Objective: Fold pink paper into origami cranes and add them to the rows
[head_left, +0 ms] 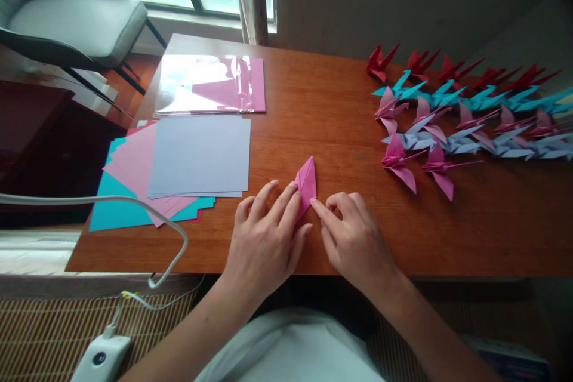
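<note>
A small piece of folded pink origami paper (pixel 307 184) lies on the wooden table in front of me, its pointed tip facing away. My left hand (pixel 271 230) holds it down from the left, index and middle fingertips on its surface and the thumb by its lower end. At its right edge is the index fingertip of my right hand (pixel 353 227), whose other fingers are curled in. The paper's lower part is partly hidden by my left fingers. Finished paper cranes stand in rows at the right, the nearest being magenta cranes (pixel 398 161).
Left of my hands lie grey-blue sheets (pixel 203 155) over fanned pink sheets (pixel 134 164) and turquoise sheets (pixel 114 200). Behind them is a clear plastic paper pack (pixel 206 83). A white cable (pixel 111 198) hangs across the table's left corner to a power bank (pixel 102 358).
</note>
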Action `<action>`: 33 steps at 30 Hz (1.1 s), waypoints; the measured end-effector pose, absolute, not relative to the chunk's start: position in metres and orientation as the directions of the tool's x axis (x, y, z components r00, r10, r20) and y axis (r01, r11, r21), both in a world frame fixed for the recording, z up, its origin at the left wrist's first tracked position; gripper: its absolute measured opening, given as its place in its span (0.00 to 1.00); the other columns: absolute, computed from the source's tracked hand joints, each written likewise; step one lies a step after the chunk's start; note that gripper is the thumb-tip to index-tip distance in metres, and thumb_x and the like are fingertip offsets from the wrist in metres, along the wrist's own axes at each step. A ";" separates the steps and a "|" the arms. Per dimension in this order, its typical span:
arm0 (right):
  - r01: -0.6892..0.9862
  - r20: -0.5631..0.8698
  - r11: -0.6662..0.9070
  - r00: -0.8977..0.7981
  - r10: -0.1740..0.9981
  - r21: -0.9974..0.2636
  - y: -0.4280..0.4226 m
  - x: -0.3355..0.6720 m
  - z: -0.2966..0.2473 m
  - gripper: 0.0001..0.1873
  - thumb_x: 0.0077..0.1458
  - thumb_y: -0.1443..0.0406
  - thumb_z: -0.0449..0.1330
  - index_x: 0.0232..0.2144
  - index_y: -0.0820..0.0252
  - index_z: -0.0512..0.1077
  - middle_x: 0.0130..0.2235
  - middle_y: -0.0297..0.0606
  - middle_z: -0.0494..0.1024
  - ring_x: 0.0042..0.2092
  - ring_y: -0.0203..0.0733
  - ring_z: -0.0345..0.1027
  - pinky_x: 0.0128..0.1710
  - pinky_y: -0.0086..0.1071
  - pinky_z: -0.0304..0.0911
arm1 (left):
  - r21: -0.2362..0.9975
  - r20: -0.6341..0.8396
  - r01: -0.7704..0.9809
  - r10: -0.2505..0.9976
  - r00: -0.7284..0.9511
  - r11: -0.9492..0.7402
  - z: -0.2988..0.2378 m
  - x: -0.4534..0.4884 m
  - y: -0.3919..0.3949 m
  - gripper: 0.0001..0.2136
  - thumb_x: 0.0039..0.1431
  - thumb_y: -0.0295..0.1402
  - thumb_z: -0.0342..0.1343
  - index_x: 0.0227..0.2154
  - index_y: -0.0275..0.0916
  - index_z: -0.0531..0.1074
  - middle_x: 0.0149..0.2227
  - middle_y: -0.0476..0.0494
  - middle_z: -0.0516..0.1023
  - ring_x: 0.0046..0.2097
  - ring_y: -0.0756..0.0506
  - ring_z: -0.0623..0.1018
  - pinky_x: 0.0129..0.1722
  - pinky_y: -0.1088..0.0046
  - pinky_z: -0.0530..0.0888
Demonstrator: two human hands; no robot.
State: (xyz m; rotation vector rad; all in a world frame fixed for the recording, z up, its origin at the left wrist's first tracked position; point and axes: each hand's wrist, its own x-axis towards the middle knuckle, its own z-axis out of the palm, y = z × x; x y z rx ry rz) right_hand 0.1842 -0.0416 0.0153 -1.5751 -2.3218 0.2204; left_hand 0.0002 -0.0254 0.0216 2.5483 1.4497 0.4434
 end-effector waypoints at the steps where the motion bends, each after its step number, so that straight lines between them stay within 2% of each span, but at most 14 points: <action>1: 0.867 0.172 0.380 -0.342 0.924 -0.321 -0.045 0.181 0.016 0.21 0.61 0.73 0.55 0.55 0.69 0.73 0.39 0.47 0.73 0.40 0.50 0.61 0.42 0.45 0.66 | 0.292 0.175 0.805 0.857 0.485 -0.516 0.020 0.000 -0.024 0.20 0.67 0.37 0.51 0.60 0.36 0.69 0.65 0.41 0.70 0.66 0.30 0.65 0.56 0.51 0.63; 6: 0.814 0.143 0.389 -0.364 0.920 -0.432 -0.051 0.170 0.015 0.22 0.61 0.74 0.55 0.56 0.66 0.72 0.40 0.46 0.74 0.41 0.49 0.63 0.43 0.44 0.68 | 0.276 0.209 0.756 0.804 0.556 -0.594 0.010 -0.005 -0.014 0.21 0.65 0.25 0.49 0.60 0.38 0.68 0.66 0.44 0.68 0.68 0.32 0.63 0.59 0.52 0.62; 9: 0.773 0.202 0.418 -0.366 0.908 -0.478 -0.044 0.176 0.011 0.20 0.61 0.74 0.56 0.54 0.63 0.73 0.45 0.46 0.75 0.44 0.49 0.65 0.46 0.44 0.69 | 0.276 0.226 0.712 0.764 0.605 -0.645 0.007 -0.011 -0.006 0.21 0.65 0.22 0.47 0.59 0.38 0.69 0.65 0.46 0.69 0.68 0.32 0.64 0.59 0.52 0.63; 14: 0.743 0.326 0.486 -0.368 0.871 -0.459 -0.032 0.195 0.004 0.19 0.63 0.75 0.55 0.54 0.61 0.72 0.52 0.46 0.76 0.54 0.51 0.67 0.56 0.46 0.66 | 0.306 0.194 0.633 0.698 0.690 -0.711 0.009 -0.017 0.008 0.23 0.63 0.18 0.47 0.59 0.38 0.69 0.64 0.46 0.71 0.68 0.34 0.64 0.60 0.51 0.65; 17: 0.748 0.330 0.492 -0.375 0.867 -0.445 -0.028 0.199 0.003 0.18 0.63 0.74 0.57 0.54 0.61 0.72 0.52 0.46 0.77 0.54 0.50 0.69 0.55 0.45 0.67 | 0.309 0.241 0.609 0.680 0.693 -0.730 0.009 -0.016 0.012 0.22 0.64 0.18 0.46 0.59 0.38 0.69 0.62 0.44 0.73 0.66 0.35 0.68 0.60 0.51 0.67; 22: 0.778 0.327 0.485 -0.373 0.868 -0.399 -0.024 0.198 0.006 0.14 0.64 0.71 0.58 0.51 0.61 0.75 0.48 0.45 0.79 0.48 0.48 0.71 0.50 0.42 0.69 | 0.273 0.407 0.606 0.660 0.631 -0.747 0.007 -0.014 0.005 0.15 0.68 0.23 0.48 0.54 0.33 0.73 0.56 0.38 0.79 0.55 0.37 0.77 0.53 0.58 0.75; 29: 0.761 0.348 0.538 -0.426 0.835 -0.361 -0.018 0.203 0.005 0.10 0.63 0.68 0.61 0.46 0.60 0.78 0.44 0.43 0.80 0.43 0.45 0.70 0.45 0.40 0.69 | 0.278 0.401 0.585 0.646 0.650 -0.762 0.003 -0.017 -0.003 0.13 0.68 0.24 0.50 0.51 0.32 0.74 0.55 0.39 0.79 0.55 0.39 0.77 0.52 0.61 0.76; 33: 0.726 0.379 0.588 -0.463 0.801 -0.357 -0.013 0.208 0.002 0.08 0.62 0.68 0.62 0.44 0.61 0.78 0.44 0.44 0.80 0.42 0.45 0.71 0.44 0.39 0.69 | 0.279 0.381 0.597 0.658 0.650 -0.752 0.005 -0.016 -0.001 0.10 0.66 0.25 0.55 0.48 0.35 0.76 0.54 0.42 0.81 0.53 0.39 0.79 0.49 0.61 0.77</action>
